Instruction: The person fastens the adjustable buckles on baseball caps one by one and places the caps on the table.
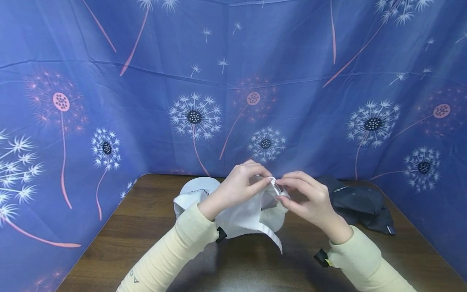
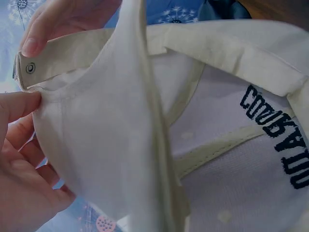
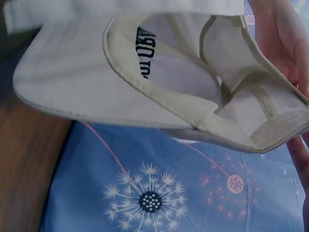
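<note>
A white cap (image 1: 240, 215) is held up over the table, its inside and brim (image 3: 63, 82) showing in the right wrist view. Dark embroidered letters (image 2: 277, 137) show inside it. My left hand (image 1: 235, 184) pinches the cap's back edge between thumb and fingers. Close beside it, my right hand (image 1: 310, 198) pinches the end of a strap at a small metal buckle (image 1: 279, 188). In the left wrist view a round metal eyelet (image 2: 30, 67) sits on the band by the right fingertips. A loose strap (image 1: 270, 237) hangs down in front.
Behind the left forearm lies another white cap (image 1: 200, 185) with dark lettering. Dark caps (image 1: 357, 199) are piled at the right of the brown wooden table (image 1: 142, 227). A blue dandelion-print cloth (image 1: 153, 113) rises behind the table and along its sides.
</note>
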Demonstrator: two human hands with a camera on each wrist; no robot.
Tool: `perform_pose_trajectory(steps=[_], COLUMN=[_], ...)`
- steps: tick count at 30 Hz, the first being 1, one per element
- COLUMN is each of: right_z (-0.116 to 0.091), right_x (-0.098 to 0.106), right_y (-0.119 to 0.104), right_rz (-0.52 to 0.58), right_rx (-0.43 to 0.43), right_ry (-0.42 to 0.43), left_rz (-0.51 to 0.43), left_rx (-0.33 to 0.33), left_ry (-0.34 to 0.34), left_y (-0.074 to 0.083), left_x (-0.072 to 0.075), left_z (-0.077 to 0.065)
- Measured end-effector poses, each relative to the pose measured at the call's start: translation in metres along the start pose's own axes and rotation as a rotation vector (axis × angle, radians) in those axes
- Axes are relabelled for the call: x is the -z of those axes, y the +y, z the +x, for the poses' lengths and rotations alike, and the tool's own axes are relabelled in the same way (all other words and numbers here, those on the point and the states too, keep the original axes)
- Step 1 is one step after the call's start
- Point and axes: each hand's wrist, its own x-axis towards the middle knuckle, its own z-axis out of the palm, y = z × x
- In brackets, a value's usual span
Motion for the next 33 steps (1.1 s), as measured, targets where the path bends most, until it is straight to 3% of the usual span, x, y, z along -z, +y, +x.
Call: perform_pose_trajectory(steps=[6, 13, 19, 25, 33], right_z=[-0.0006, 0.0006, 0.0023, 0.0016, 0.0030], right_x=[0.0004, 0.0003, 0.0004, 0.0015, 0.0067], right_y=[0.0007, -0.0002, -0.0023, -0.0033, -0.0072], right_rz=[0.049, 0.027, 0.011, 0.046, 0.139], right_rx=[-0.015, -0.011, -0.022, -0.066, -0.127], right_ry=[0.028, 0.053, 0.069, 0.026, -0.053], left_rz=[-0.040, -0.048, 0.014, 0.084, 0.084], left_rx=[-0.065, -0.111, -0.169, -0.234, -0.241], left_ry=[0.019, 0.042, 0.097, 0.184, 0.225], left_y=[0.0009, 0.0019, 0.0020, 0.0037, 0.0051], left_x=[0.0009, 0.0011, -0.0007, -0.0024, -0.0008], left_z=[-0.0018, -0.0028, -0.0032, -0.0021, -0.0021])
